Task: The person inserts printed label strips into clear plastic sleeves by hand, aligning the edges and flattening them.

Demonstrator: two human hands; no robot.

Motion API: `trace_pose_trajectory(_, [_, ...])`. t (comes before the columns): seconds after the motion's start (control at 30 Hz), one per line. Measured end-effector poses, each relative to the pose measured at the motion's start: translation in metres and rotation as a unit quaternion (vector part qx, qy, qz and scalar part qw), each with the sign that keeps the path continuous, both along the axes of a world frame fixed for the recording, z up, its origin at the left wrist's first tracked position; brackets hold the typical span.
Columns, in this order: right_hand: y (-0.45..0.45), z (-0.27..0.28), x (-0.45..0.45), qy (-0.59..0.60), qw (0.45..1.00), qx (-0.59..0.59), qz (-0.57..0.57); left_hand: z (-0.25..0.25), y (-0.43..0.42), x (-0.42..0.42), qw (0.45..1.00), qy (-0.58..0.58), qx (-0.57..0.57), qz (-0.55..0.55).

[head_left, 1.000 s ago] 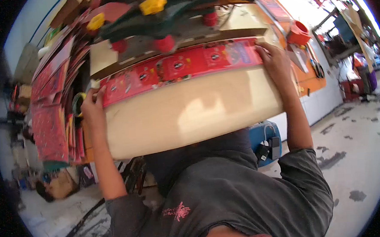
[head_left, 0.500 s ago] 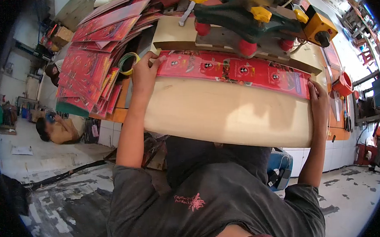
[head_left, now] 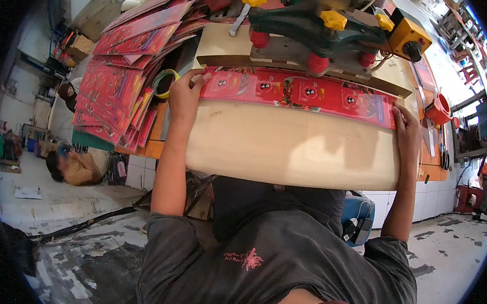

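Note:
A long strip of red printed sheets [head_left: 331, 94] lies on a cream-coloured board [head_left: 287, 141], its far edge by the metal bar of a press [head_left: 314, 35]. The strip's left end is pinched between the thumb and fingers of my left hand [head_left: 185, 94]. At the opposite end, my right hand [head_left: 407, 129] grips the corner, thumb on top. Whether it is one sheet or a stack, I cannot tell. The press has yellow knobs [head_left: 333, 20] and red feet [head_left: 317, 63] above the strip.
Piles of red printed sheets [head_left: 108, 96] lean at the left, with tape rolls [head_left: 165, 83] beside them. A yellow switch box [head_left: 411, 35] hangs at the right, near a red cup [head_left: 438, 109] and scissors [head_left: 445, 157]. Another person [head_left: 79, 166] sits on the floor at far left.
The strip has shifted slightly to the left and a little toward me, with both hands still at its ends. The press looks unmoved.

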State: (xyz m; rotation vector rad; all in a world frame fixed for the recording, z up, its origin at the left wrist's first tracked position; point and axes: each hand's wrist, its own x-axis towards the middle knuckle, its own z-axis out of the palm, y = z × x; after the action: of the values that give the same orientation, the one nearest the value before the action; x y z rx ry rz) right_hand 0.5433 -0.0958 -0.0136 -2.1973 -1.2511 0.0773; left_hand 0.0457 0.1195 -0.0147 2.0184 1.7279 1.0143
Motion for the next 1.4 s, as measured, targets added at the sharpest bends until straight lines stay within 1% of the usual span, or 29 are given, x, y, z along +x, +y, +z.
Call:
trace_pose_trajectory(0.07, [0.000, 0.002, -0.003, -0.005, 1.000, 0.003, -0.001, 0.001, -0.001, 0.000, 1.000, -0.020, -0.001, -0.004])
trace_pose_trajectory(0.2, [0.001, 0.003, -0.006, -0.017, 1.000, 0.006, -0.007, 0.007, -0.004, 0.002, 1.000, 0.010, -0.015, 0.009])
trace_pose_trajectory(0.27, [0.001, 0.001, -0.003, -0.017, 1.000, 0.003, -0.008, 0.005, -0.004, 0.000, 1.000, -0.012, -0.013, 0.001])
trace_pose_trajectory(0.37, [0.000, 0.004, -0.006, -0.017, 1.000, 0.005, -0.007, 0.008, -0.004, 0.001, 1.000, -0.008, -0.013, 0.002])
trace_pose_trajectory(0.5, [0.001, 0.003, -0.004, -0.019, 1.000, 0.005, -0.004, 0.000, 0.001, -0.004, 1.000, -0.013, 0.002, -0.011])
trace_pose_trajectory(0.57, [0.000, 0.003, -0.004, -0.017, 1.000, 0.002, -0.004, 0.001, 0.001, -0.003, 1.000, -0.018, -0.012, -0.003])
trace_pose_trajectory(0.67, [0.001, 0.006, -0.006, -0.010, 1.000, -0.004, -0.008, -0.003, 0.003, -0.005, 0.999, -0.041, -0.009, -0.016])
trace_pose_trajectory(0.77, [-0.001, 0.010, -0.011, -0.009, 1.000, -0.003, -0.008, -0.009, 0.007, -0.007, 0.999, -0.035, 0.021, -0.022])
trace_pose_trajectory(0.8, [0.000, 0.011, -0.012, -0.013, 1.000, 0.001, -0.005, -0.005, 0.004, -0.005, 0.999, -0.036, 0.021, -0.020])
trace_pose_trajectory(0.87, [0.000, 0.008, -0.010, -0.007, 1.000, 0.000, -0.009, 0.007, -0.003, 0.000, 1.000, -0.016, -0.015, 0.006])
trace_pose_trajectory(1.07, [0.000, 0.005, -0.007, 0.006, 1.000, 0.010, -0.009, -0.009, 0.008, -0.008, 1.000, -0.025, -0.003, -0.017])
trace_pose_trajectory(1.13, [-0.001, 0.003, -0.005, 0.000, 1.000, 0.011, -0.008, 0.001, 0.001, -0.003, 1.000, -0.020, -0.015, -0.012])
trace_pose_trajectory(1.17, [-0.001, 0.004, -0.005, 0.017, 1.000, 0.008, -0.017, 0.005, -0.001, -0.001, 1.000, -0.014, -0.025, -0.005])
trace_pose_trajectory(1.23, [0.002, 0.003, -0.007, 0.032, 0.999, 0.005, -0.031, -0.001, 0.002, -0.004, 1.000, -0.007, -0.012, -0.012])
trace_pose_trajectory(1.3, [0.001, 0.002, -0.007, 0.030, 0.998, 0.048, 0.016, -0.012, 0.011, -0.011, 0.999, -0.003, 0.017, -0.033])
trace_pose_trajectory(1.33, [-0.001, 0.006, -0.013, 0.073, 0.996, 0.054, 0.001, -0.018, 0.015, -0.014, 0.998, -0.010, 0.030, -0.055])
trace_pose_trajectory(1.37, [-0.002, 0.001, -0.008, 0.072, 0.995, 0.064, 0.002, -0.011, 0.011, -0.012, 0.998, 0.010, 0.016, -0.057])
trace_pose_trajectory(1.4, [-0.002, 0.010, -0.014, 0.036, 0.999, 0.037, -0.009, -0.012, 0.011, -0.011, 0.997, -0.022, 0.001, -0.071])
